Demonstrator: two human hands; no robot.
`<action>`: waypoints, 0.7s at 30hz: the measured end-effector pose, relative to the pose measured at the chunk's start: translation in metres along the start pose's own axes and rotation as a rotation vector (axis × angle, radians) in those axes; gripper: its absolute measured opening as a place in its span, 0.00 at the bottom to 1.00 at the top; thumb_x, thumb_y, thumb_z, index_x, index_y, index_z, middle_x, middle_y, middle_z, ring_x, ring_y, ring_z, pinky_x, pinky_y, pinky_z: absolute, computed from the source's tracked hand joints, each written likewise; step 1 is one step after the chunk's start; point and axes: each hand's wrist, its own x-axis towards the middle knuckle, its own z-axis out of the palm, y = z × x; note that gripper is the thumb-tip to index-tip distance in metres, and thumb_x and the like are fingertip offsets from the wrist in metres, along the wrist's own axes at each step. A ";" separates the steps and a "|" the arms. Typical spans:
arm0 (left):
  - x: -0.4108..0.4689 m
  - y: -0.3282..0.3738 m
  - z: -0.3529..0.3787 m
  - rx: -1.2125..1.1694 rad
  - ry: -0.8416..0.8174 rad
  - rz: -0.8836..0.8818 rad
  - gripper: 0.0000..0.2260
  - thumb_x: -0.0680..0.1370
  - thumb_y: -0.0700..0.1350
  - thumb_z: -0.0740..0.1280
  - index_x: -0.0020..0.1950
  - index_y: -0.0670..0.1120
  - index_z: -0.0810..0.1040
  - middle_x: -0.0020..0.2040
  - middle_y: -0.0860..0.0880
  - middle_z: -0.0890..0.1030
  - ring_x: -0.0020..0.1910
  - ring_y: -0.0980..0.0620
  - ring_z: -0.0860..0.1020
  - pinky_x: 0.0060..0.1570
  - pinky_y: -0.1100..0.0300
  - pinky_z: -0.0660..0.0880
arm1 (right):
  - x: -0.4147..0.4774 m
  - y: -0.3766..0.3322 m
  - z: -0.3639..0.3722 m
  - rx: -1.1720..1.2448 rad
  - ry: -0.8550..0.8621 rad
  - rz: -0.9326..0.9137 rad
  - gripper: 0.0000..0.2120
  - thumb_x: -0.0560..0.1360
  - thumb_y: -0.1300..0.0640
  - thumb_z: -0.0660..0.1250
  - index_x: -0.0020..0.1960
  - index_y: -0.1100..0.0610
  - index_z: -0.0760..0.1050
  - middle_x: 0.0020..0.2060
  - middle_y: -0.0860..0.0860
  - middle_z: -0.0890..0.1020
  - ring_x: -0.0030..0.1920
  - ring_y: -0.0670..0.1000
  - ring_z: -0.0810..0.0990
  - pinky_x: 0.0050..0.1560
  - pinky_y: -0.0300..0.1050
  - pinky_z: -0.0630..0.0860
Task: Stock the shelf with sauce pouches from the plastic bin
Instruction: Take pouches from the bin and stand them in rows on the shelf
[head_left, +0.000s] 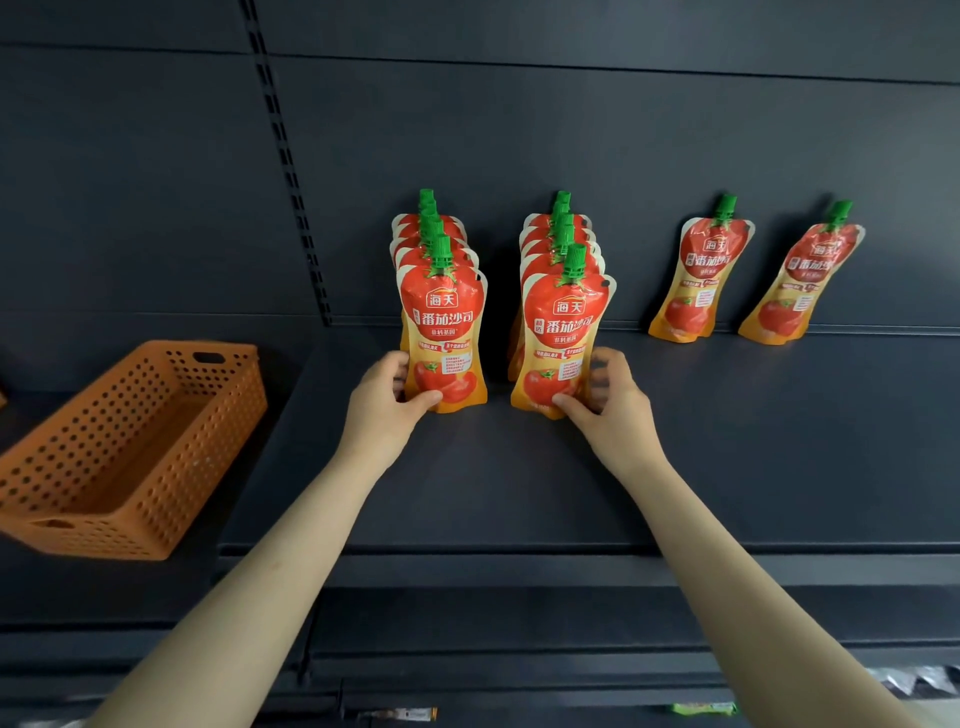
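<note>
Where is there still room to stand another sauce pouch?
Bare shelf lies in front of the two single pouches, and between the orange bin and the left row. It is crowded between left row and right row, where the left hand and right hand grip the front ones.

A slotted upright (291, 171) runs down the dark back panel (623, 130).

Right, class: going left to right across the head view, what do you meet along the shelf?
Orange plastic bin → left hand → left front pouch, which it grips → right front pouch → right hand, gripping it → lone tomato sauce pouch → far-right lone pouch.
</note>
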 end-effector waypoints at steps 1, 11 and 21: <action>0.001 -0.001 0.000 0.002 0.005 -0.001 0.18 0.74 0.45 0.73 0.62 0.48 0.74 0.59 0.51 0.78 0.55 0.53 0.77 0.52 0.63 0.73 | 0.001 0.000 0.001 -0.003 0.003 -0.001 0.26 0.73 0.55 0.74 0.66 0.51 0.65 0.59 0.51 0.77 0.59 0.51 0.78 0.56 0.43 0.76; 0.008 0.000 0.005 0.015 0.045 -0.023 0.20 0.74 0.45 0.73 0.64 0.45 0.71 0.58 0.51 0.77 0.55 0.55 0.75 0.50 0.65 0.71 | 0.008 0.001 0.008 -0.037 0.017 0.016 0.26 0.74 0.53 0.72 0.66 0.51 0.65 0.60 0.51 0.77 0.61 0.52 0.77 0.56 0.45 0.75; -0.011 0.003 -0.005 0.030 0.083 -0.024 0.25 0.74 0.43 0.74 0.68 0.46 0.70 0.65 0.48 0.75 0.60 0.53 0.74 0.55 0.63 0.70 | -0.003 -0.001 -0.005 -0.016 -0.004 0.070 0.29 0.72 0.53 0.74 0.68 0.54 0.65 0.56 0.48 0.76 0.59 0.50 0.76 0.57 0.41 0.72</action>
